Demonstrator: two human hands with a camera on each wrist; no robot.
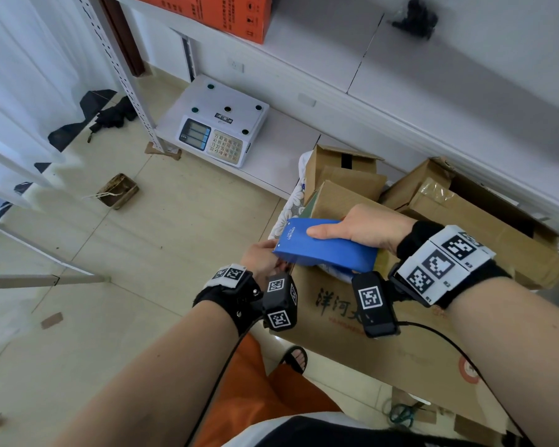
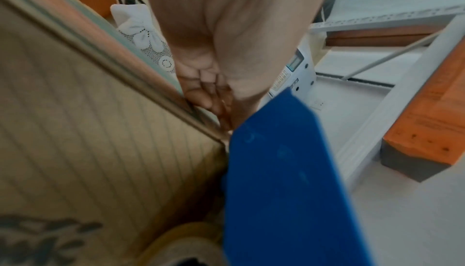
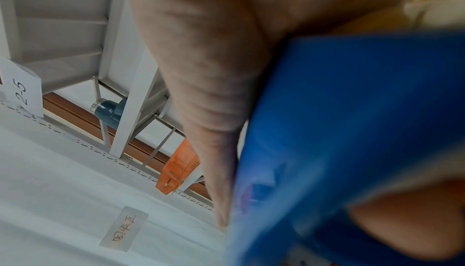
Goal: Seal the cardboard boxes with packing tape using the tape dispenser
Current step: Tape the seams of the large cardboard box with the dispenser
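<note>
Head view: my right hand (image 1: 365,228) grips the blue tape dispenser (image 1: 325,246), thumb laid flat along its top face beside the white "deli" lettering, the other fingers wrapped out of sight beneath. The dispenser sits over the near corner of the large cardboard box (image 1: 384,337), whose side carries dark Chinese brush characters reading 洋河. My left hand (image 1: 262,258) is just beyond the dispenser's front tip, fingers curled at the box's corner edge; whether tape is between them I cannot tell. Beyond my right fingers lie smaller cardboard boxes (image 1: 342,175). Well past both hands, a white electronic scale (image 1: 221,124) stands on the low shelf, and an orange carton (image 1: 226,11) with black print sits on the shelf above.

Left wrist view: my fingers (image 2: 206,95) are bunched narrowly against the box's top edge, touching the blue dispenser. A patterned white cloth (image 2: 148,37) lies behind them.

Right wrist view: my thumb (image 3: 216,151) presses along the blue housing, blurred. Far off, a paper tag (image 3: 23,89) reads "2-5"; a taped label (image 3: 124,228) shows handwritten characters I cannot read.
</note>
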